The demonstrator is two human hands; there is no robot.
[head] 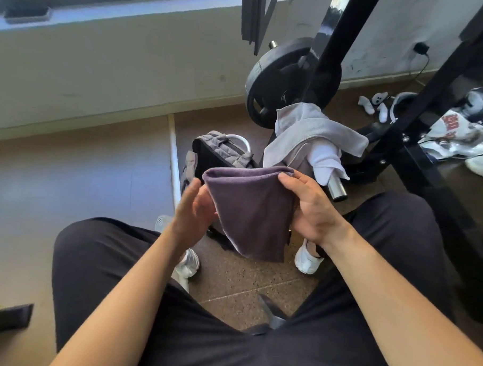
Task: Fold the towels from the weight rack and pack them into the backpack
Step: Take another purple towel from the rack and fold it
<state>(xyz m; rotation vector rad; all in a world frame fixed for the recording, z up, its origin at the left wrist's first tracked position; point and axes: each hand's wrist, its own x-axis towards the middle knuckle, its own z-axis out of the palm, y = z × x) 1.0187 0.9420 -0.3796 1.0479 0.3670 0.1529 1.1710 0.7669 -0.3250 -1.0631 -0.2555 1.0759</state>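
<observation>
1. The right hand (314, 211) grips the folded purple towel (251, 211) at its top corner, over the knees.
2. The left hand (193, 211) lies flat and unclenched against its other edge.
3. Behind it, the backpack (219, 151) stands on the floor; grey towels (312, 127) drape the weight rack (332, 48).
</observation>
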